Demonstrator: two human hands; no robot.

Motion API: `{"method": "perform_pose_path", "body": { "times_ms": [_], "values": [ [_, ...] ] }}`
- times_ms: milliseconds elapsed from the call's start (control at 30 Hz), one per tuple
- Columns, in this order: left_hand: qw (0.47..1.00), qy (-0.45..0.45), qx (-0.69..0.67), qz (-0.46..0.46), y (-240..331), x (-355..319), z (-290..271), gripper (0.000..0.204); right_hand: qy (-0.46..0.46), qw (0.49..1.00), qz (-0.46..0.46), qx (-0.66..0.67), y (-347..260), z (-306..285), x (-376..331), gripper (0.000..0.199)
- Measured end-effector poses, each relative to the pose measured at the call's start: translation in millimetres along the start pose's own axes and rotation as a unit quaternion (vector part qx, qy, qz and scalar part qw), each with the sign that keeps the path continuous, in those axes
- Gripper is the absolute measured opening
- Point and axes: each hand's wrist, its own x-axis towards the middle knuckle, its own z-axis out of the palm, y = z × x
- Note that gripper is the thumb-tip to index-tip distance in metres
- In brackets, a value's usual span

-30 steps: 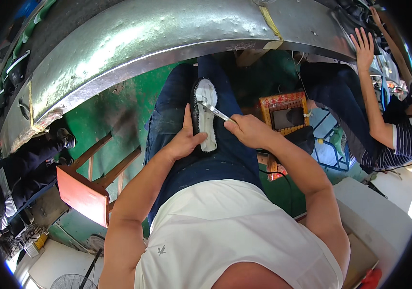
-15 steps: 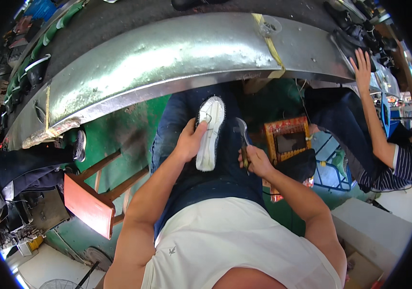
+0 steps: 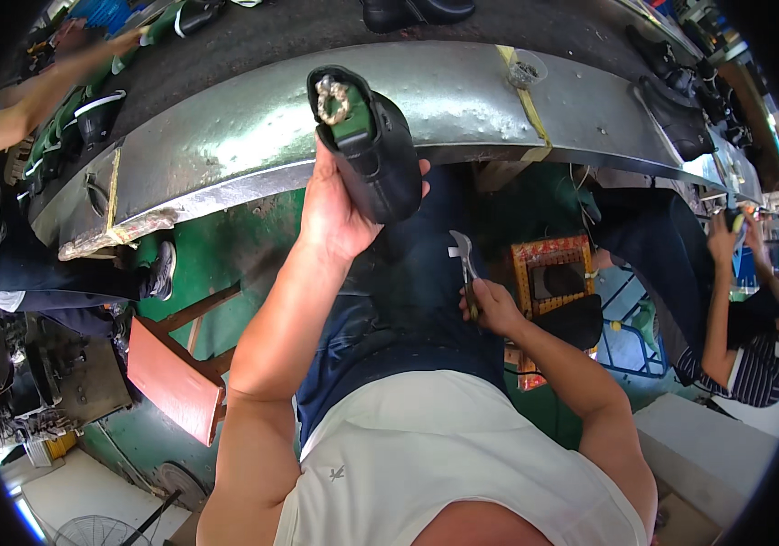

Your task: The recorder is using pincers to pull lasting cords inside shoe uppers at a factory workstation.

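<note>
A black shoe (image 3: 386, 173) on a green shoe last (image 3: 354, 127) is in my left hand (image 3: 339, 209), raised before the metal bench edge. Its opening faces up, showing a loop of cord (image 3: 333, 100) on the last. My fingers wrap round it from below, with fingertips showing at its right side. Over my right thigh, my right hand (image 3: 493, 308) grips the handle of a hammer (image 3: 463, 249). Its curved metal head points away from me, apart from the shoe. The shoe's underside is hidden.
The metal-covered bench (image 3: 226, 118) spans ahead, holding a clear cup (image 3: 527, 69) of small bits and a black shoe (image 3: 417, 11) beyond. A red-topped stool (image 3: 176, 378) stands left, an orange-red crate (image 3: 549, 273) right. People sit at both sides; one arm (image 3: 44, 86) reaches over the bench at left.
My left hand has lifted the shoe forward and turned it from its white underside to its opening. My right hand keeps the hammer, slightly shifted. The person at right has withdrawn a hand from the bench.
</note>
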Motion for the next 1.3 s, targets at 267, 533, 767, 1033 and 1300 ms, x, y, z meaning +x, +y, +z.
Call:
{"method": "perform_pose_path", "body": {
  "times_ms": [267, 533, 767, 1033, 1300],
  "values": [
    [0.985, 0.096, 0.136, 0.042, 24, 33, 5, 0.071, 0.0, 1.0, 0.019, -0.006, -7, 0, -1, 0.052],
    [0.945, 0.107, 0.29, 0.104, 131, 142, 41, 0.065, -0.025, 0.997, 0.068, 0.028, -7, -13, 7, 0.053],
    [0.707, 0.351, 0.563, 0.246, 217, 304, -9, 0.083, -0.051, 0.993, 0.096, 0.036, -31, -22, 39, 0.057],
    [0.846, 0.26, 0.453, 0.105, 281, 335, -35, 0.066, -0.075, 0.986, 0.133, 0.071, -54, -39, 75, 0.058],
    [0.502, 0.467, 0.629, 0.366, 369, 415, -110, 0.052, -0.107, 0.976, 0.168, 0.092, -62, -46, 98, 0.063]
  ]
}}
